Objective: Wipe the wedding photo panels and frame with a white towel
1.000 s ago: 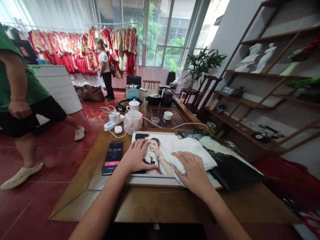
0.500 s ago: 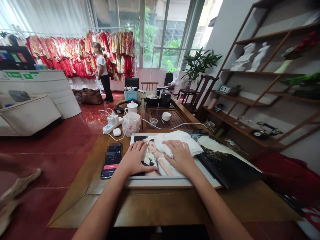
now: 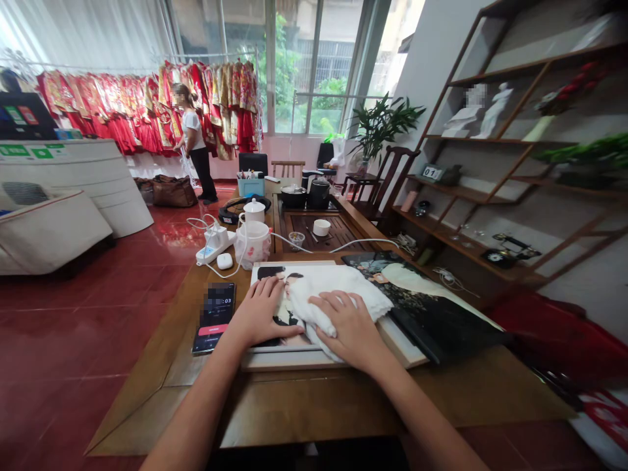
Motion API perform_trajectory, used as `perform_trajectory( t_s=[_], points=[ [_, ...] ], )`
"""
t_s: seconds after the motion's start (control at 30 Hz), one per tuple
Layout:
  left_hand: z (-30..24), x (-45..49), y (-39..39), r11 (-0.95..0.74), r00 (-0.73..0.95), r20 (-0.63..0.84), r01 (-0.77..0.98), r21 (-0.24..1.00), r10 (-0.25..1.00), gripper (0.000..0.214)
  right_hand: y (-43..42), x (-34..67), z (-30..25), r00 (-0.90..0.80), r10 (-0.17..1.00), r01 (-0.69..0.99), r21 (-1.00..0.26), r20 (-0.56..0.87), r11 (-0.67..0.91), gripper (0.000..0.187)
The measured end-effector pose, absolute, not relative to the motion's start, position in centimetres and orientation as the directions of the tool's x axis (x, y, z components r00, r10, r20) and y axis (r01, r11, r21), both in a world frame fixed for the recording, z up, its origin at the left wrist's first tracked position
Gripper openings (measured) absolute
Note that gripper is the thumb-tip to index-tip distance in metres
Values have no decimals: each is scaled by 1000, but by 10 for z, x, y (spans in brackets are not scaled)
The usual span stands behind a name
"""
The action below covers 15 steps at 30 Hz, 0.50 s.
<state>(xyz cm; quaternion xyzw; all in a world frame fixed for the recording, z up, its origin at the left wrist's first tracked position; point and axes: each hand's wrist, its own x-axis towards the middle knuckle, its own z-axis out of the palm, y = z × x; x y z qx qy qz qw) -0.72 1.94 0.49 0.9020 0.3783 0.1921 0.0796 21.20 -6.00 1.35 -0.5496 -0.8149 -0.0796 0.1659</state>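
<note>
My left hand (image 3: 260, 313) lies flat with fingers spread on the left part of a mounted portrait photo (image 3: 282, 358) with a pale edge. A white cloth (image 3: 338, 278) is bunched over the photo's middle and right, hiding most of the pictured face. With bent fingers, my right hand (image 3: 348, 327) presses and grips the cloth against the photo surface. Beside them on the right, a second, darker photo panel (image 3: 441, 320) lies at a slant. A phone (image 3: 214, 320) with its screen lit rests to the left of my left hand.
Behind the photo stand a pinkish-white container (image 3: 252, 245), a lidded white cup (image 3: 254, 210), a power strip (image 3: 210, 248) and a tea tray (image 3: 338, 237) bearing a small bowl. A white cable crosses the table. One person (image 3: 193, 144) stands by the hanging red garments.
My right hand and the cloth have shifted left and slightly toward me, covering more of the pictured face. My left hand stays on the photo. The view has turned slightly.
</note>
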Motion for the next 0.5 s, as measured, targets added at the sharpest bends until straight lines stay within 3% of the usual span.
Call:
perform_trajectory(
  t_s=[0.23, 0.5],
  points=[
    [4, -7, 20, -701, 644, 276, 662, 267, 714, 98, -18, 213, 19, -301, 869, 938, -45, 393, 344, 44],
    [5, -6, 19, -702, 647, 275, 668, 247, 711, 99, -66, 210, 11, -319, 871, 929, -56, 373, 365, 44]
  ],
)
